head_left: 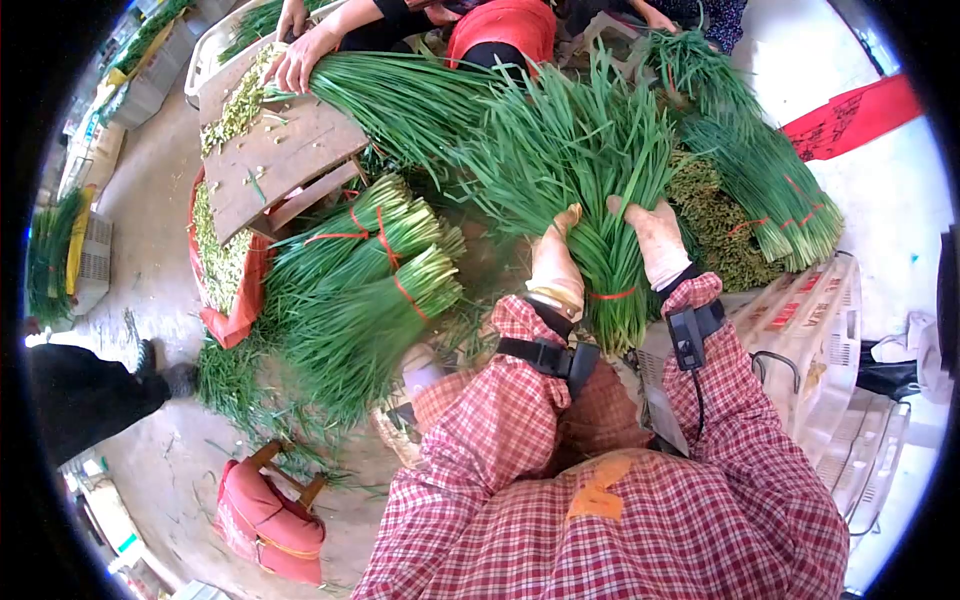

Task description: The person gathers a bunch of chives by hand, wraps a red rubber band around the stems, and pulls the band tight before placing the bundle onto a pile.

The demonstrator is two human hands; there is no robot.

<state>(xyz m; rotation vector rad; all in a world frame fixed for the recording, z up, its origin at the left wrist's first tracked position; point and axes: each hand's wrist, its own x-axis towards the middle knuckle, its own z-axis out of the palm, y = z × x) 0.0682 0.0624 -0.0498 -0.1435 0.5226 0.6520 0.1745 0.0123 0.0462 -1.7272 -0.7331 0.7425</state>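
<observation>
A large bunch of garlic chives (590,150) stands before me, its green leaves fanning away and its pale cut ends toward my body. A red band (612,295) circles it near the cut ends. My left hand (557,255) is closed on the left side of the bunch, above the band. On the opposite side, my right hand (652,238) grips it with the thumb over the leaves; the other fingers are mostly hidden. Tied chive bundles (385,265) lie to my left, bound with red bands.
A wooden board (285,160) bears trimmings, with another person's hand (297,62) on chives there. A red bag (225,270) holds more trimmings. Banded chives (775,200) lie at right above white plastic crates (815,350). A padded red stool (268,520) stands lower left.
</observation>
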